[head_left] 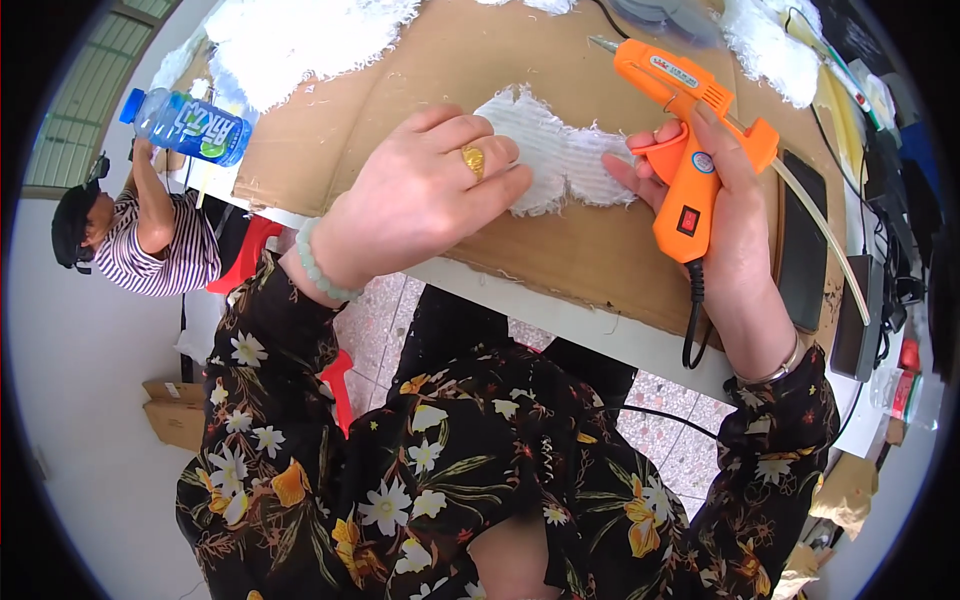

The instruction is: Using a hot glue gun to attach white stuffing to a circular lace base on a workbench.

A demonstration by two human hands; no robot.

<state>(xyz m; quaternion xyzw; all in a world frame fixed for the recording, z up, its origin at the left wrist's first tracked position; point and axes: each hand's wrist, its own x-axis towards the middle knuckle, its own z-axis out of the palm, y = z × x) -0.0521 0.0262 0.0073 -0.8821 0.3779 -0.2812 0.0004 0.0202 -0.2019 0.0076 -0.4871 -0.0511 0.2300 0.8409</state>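
Observation:
A piece of white, ribbed cloth [545, 150] with frayed edges spreads out between my hands, above the brown cardboard. My left hand [425, 190] curls its fingers at the left edge of the cloth; its fingertips and thumb are partly hidden. In my right hand [735, 200] is an orange hot glue gun [690, 150], its metal nozzle pointing to the far left. A pale glue stick [825, 240] sticks out of its back end. One finger of the right hand reaches the cloth's right edge.
Cardboard [340, 135] covers the table. White frayed cloth [300, 45] lies far left, near a blue-labelled water bottle [190, 127]. A black flat device [803, 240] lies at right, beside cables. A seated person in a striped shirt [160, 235] works at left.

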